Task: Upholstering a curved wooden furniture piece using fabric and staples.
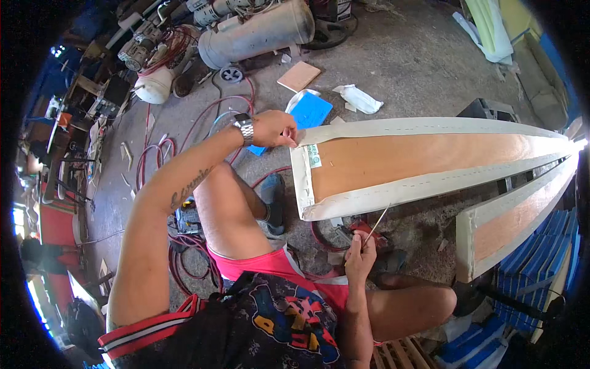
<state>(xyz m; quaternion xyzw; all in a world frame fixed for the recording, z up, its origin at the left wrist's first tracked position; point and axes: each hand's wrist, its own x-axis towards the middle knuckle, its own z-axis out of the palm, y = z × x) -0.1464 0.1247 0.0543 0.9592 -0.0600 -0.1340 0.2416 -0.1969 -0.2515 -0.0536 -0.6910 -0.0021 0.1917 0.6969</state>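
Observation:
A long wooden panel [381, 157] lies in front of me, its edges wrapped in pale, stapled covering material [362, 195]. At its near left corner, my left hand [276, 129] is closed, thumb and fingers pinching the edge of that covering. Below the panel's lower edge, my right hand [360, 257] is wrapped round a thin-shafted tool [379, 223] resembling a screwdriver. Its shaft points up toward the panel's lower edge; whether the tip touches cannot be told. Most of its handle is hidden in my fist.
A second covered panel [485, 243] stands to the right, beside blue-and-white stacked pieces [531, 270]. Red hoses [184, 258] loop over the floor on the left. Air compressor tanks [258, 35] stand at the back. Near my left hand lie a blue piece [311, 111] and a board [299, 75].

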